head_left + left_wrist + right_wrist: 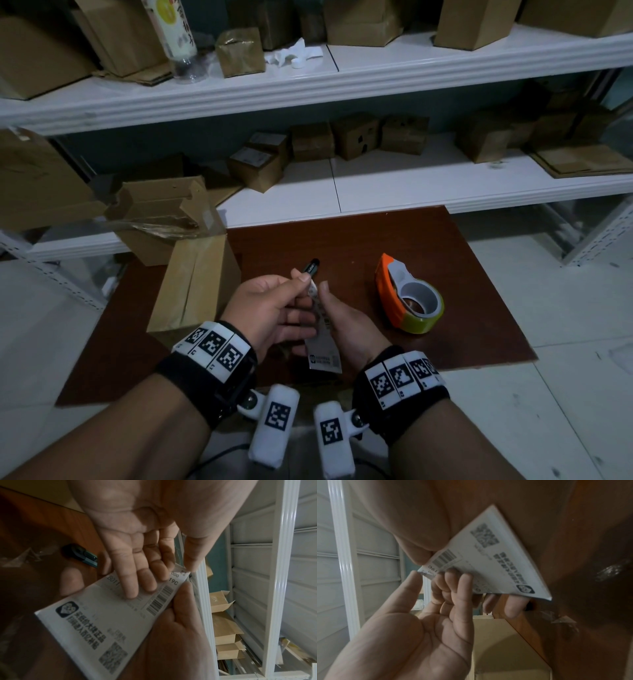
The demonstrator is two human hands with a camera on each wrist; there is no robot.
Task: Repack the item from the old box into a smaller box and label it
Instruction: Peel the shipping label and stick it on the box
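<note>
A white shipping label (323, 356) with barcodes stands on edge between my two hands above the brown board (445, 308). My left hand (274, 308) pinches the label's (102, 622) top corner, fingers (130, 582) on the printed face and thumb at the edge. From the right, my right hand (346, 322) grips the label (488, 555), with its thumb on the near edge and its fingers (513, 605) behind. Left of my hands, a closed tan box (195, 287) rests on the board. Behind that box sits an opened old box (164, 212) with loose tape.
A black marker (311, 266) lies on the board just beyond my fingertips. An orange tape dispenser (407, 298) stands to the right. White shelves (342, 192) behind hold several cardboard boxes. The board lies on a pale tiled floor.
</note>
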